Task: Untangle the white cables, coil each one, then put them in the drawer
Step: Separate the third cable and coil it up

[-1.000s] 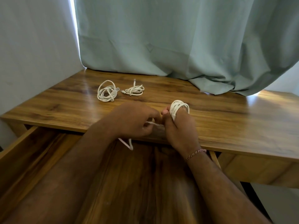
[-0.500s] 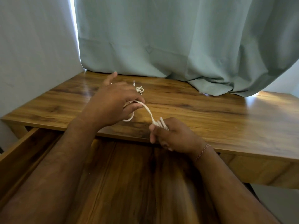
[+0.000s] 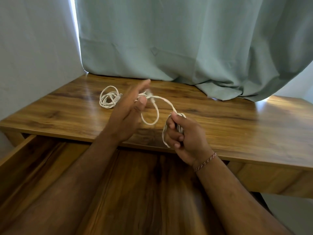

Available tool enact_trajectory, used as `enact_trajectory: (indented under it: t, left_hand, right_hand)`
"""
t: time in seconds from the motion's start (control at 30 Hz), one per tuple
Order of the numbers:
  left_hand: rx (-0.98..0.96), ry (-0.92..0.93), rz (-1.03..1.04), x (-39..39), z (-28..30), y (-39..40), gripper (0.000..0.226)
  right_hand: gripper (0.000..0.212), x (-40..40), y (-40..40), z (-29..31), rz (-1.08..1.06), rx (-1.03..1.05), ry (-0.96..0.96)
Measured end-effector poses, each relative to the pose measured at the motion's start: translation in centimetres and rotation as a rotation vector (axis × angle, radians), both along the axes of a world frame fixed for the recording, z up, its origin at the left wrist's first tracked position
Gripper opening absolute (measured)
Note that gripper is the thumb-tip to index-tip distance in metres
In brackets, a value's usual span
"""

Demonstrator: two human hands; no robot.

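Right hand (image 3: 187, 138) grips a bundled white cable (image 3: 157, 114) above the front edge of the brown wooden desk (image 3: 237, 122) — free end loops to the left hand (image 3: 128, 114), fingers straight, grip open. Second coiled white cable (image 3: 109, 97) lies on the desk behind; open wooden drawer (image 3: 27, 160) below

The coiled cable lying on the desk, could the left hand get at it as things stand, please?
Probably yes: the coiled cable lies just beside the left hand with bare desk between, but that hand is busy with the loose cable.
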State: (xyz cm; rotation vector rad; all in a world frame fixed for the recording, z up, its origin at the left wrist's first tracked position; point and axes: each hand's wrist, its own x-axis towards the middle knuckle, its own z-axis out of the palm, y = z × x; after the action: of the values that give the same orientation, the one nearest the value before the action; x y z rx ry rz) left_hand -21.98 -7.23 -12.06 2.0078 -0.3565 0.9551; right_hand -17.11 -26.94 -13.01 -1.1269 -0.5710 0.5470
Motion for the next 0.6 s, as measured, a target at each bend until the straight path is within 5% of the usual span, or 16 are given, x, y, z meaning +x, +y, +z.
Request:
enact_trajectory:
  t: [0.13,0.23,0.4,0.47,0.6]
  left_hand:
    - [-0.347,-0.092,0.062,0.3,0.1,-1.1,0.038]
    - [-0.564,0.103,0.027,0.6,-0.2,-1.8,0.029]
    - [-0.265,0.636,-0.236,0.5,-1.6,-3.1,0.053]
    - [-0.337,0.656,-0.361,0.2,-1.6,-4.2,0.063]
    - [-0.594,0.668,-0.365,0.1,-1.0,-6.5,0.047]
  right_hand:
    - [0.041,-0.3,0.6,-0.1,-0.142,0.078,0.148]
    - [0.041,-0.4,0.7,-0.2,-0.105,0.18,0.18]
    - [0.042,-0.3,0.3,-0.4,0.043,0.321,0.127]
    - [0.041,-0.1,0.1,-0.5,0.087,0.317,0.127]
    - [0.038,-0.2,0.5,-1.2,0.111,0.087,0.075]
